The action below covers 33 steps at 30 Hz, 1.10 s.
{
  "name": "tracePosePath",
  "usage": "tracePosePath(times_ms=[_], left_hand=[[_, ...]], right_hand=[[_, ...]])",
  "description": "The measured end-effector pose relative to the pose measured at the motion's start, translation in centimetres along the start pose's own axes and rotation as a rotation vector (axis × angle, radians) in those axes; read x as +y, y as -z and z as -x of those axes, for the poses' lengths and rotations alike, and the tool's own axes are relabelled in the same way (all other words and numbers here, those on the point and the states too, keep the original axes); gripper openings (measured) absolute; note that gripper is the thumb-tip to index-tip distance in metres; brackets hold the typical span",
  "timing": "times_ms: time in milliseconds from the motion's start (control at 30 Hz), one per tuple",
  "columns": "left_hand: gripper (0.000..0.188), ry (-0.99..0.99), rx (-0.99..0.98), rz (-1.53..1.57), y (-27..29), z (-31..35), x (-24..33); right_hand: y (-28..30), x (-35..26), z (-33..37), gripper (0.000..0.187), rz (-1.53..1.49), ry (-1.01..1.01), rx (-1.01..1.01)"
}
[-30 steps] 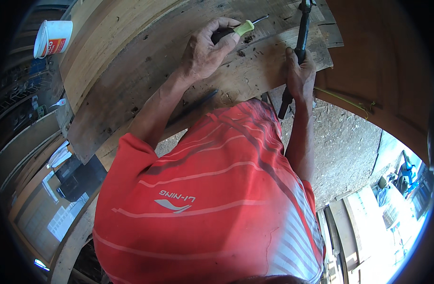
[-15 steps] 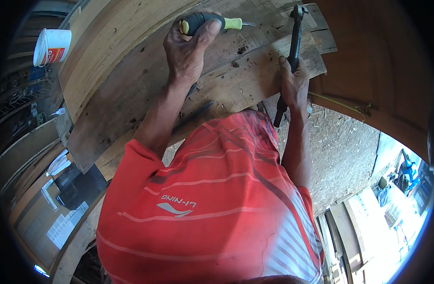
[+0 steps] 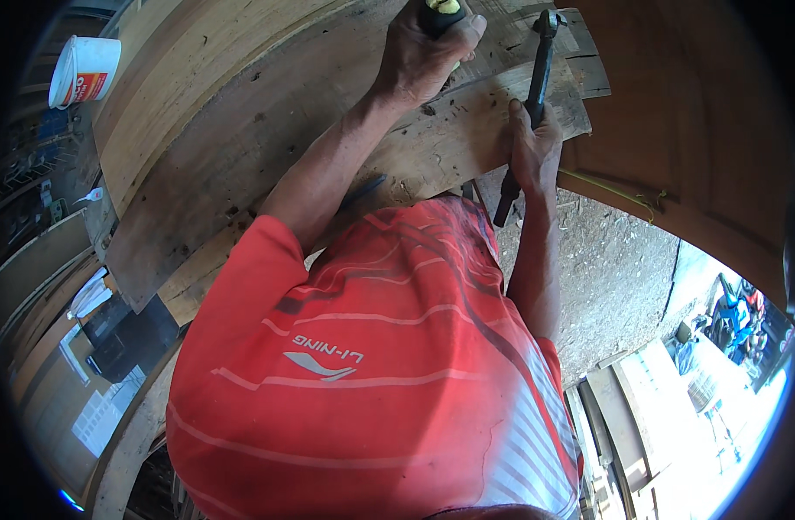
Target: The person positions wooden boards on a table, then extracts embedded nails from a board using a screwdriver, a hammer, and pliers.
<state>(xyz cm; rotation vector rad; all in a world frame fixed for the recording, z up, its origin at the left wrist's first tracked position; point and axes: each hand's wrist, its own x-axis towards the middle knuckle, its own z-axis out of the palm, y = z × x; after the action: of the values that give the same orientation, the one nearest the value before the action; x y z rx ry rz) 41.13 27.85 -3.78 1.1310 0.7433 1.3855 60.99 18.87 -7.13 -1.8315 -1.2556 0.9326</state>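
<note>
My left hand (image 3: pixel 428 52) is closed around a chisel-like hand tool with a yellow-and-black handle (image 3: pixel 439 16), at the top of the view over the wooden boards. The handle's butt end faces up, while fingers hide most of the tool and its tip cannot be made out. To the right, my right hand (image 3: pixel 536 146) grips a hammer (image 3: pixel 541 78) by its dark handle. The metal head points away from me above the boards' right end, and the handle's lower end sticks out below my fist. Chips and dark specks lie on the worn boards (image 3: pixel 328 113).
A dark rod-like tool (image 3: pixel 364 188) lies on the near board edge. At the far left stands a white bucket (image 3: pixel 85 71) with a red label. A brown wooden panel (image 3: pixel 674 113) is on the right, above the rough floor (image 3: pixel 614 260). Stacked planks (image 3: pixel 627 416) lie lower right.
My left hand has moved right and away from me with the tool. It has turned, so the tool's butt now faces up. My right hand and the hammer have barely moved.
</note>
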Motion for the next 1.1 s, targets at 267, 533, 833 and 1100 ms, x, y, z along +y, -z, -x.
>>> tracePosePath(times_ms=[267,533,833,1100], left_hand=[[0.015,0.058,0.036,-0.049,0.3,0.3,-0.8],[0.015,0.071,0.064,0.026,0.4,0.3,-0.8],[0.015,0.094,0.075,0.077,0.3,0.4,-1.0],[0.019,-0.163,-0.091,-0.376,-0.4,1.1,-0.7]], right_hand=[[-0.4,1.5,-0.5,0.033,-0.018,0.091,0.027],[-0.4,1.0,-0.3,0.031,-0.065,0.057,0.013],[-0.2,0.7,-0.2,0.037,0.009,0.079,0.035],[1.8,-3.3,2.6,0.034,-0.070,-0.012,-0.004]])
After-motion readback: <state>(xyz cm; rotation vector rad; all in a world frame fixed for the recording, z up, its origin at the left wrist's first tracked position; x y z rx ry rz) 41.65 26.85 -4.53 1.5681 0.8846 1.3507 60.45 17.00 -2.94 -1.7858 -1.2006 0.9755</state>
